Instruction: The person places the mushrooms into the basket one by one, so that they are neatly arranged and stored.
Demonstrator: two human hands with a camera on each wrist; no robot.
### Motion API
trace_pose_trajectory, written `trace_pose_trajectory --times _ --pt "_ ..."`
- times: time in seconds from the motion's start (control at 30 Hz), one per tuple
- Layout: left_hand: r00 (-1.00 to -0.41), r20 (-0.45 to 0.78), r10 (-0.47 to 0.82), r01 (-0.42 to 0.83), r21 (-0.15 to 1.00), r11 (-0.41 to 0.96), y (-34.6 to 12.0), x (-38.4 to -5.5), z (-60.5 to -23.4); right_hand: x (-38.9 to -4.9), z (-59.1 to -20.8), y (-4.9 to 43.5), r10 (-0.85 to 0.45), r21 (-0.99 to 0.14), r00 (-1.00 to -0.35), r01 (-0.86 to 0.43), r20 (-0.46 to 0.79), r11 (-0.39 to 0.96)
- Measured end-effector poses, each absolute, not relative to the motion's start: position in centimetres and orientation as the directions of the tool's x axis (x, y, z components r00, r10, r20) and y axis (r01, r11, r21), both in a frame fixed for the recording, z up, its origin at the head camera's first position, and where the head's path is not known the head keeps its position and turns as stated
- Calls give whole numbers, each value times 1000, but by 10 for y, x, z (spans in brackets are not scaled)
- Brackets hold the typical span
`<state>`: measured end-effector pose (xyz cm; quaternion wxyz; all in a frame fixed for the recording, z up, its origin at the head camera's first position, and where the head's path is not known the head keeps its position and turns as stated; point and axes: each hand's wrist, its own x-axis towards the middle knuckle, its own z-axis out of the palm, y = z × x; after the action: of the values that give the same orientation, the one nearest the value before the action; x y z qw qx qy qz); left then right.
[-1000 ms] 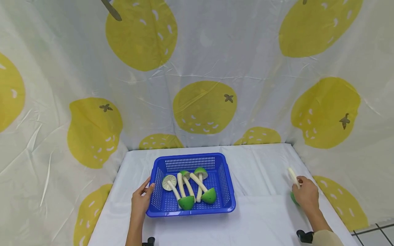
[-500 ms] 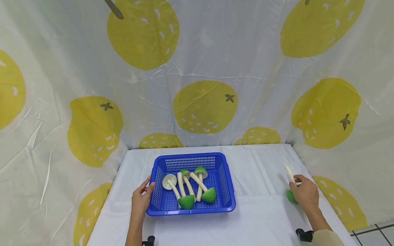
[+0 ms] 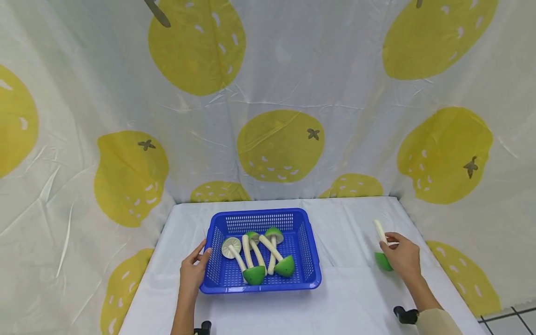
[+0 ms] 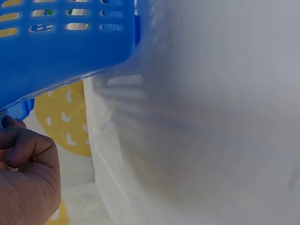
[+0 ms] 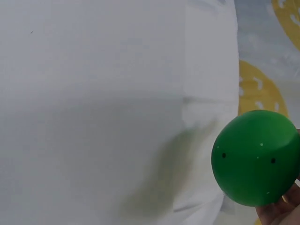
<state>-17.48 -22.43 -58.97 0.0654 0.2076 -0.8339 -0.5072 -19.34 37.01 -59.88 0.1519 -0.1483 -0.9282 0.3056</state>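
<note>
A blue plastic basket (image 3: 311, 274) with slotted sides is at the left middle of the table in the head view. In it lie several toy mushrooms (image 3: 254, 275) with green caps and cream stems. My left hand (image 3: 194, 270) grips the basket's left rim, thumb over the edge; the left wrist view has its curled fingers right at the rim. Off to the right of the basket, my right hand (image 3: 404, 253) pinches another toy mushroom (image 3: 379, 230) by its stem, green cap downward. From the right wrist, the dark-speckled green cap (image 5: 255, 157) hides most of that hand.
A white cloth (image 3: 343, 298) covers the table. Behind and at both sides hangs a pale curtain (image 3: 280, 146) printed with yellow lemons. Tiled floor (image 3: 512, 321) shows at the lower right. A black device (image 3: 405, 315) sits at the right wrist.
My right hand has moved left, toward the basket, carrying the toy mushroom with it. The left hand and the basket have kept their place.
</note>
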Motion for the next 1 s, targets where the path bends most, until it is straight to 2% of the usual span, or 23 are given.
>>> trace_pose_trajectory --times 0.3,1.0 --pt "-909 -93 -407 -270 875 402 -224 -174 -591 -198 -585 349 360 -650 -916 164 179 742" --pt "-909 -87 -408 -261 882 392 -225 -174 -592 -222 -567 288 232 -736 -938 -35 258 676"
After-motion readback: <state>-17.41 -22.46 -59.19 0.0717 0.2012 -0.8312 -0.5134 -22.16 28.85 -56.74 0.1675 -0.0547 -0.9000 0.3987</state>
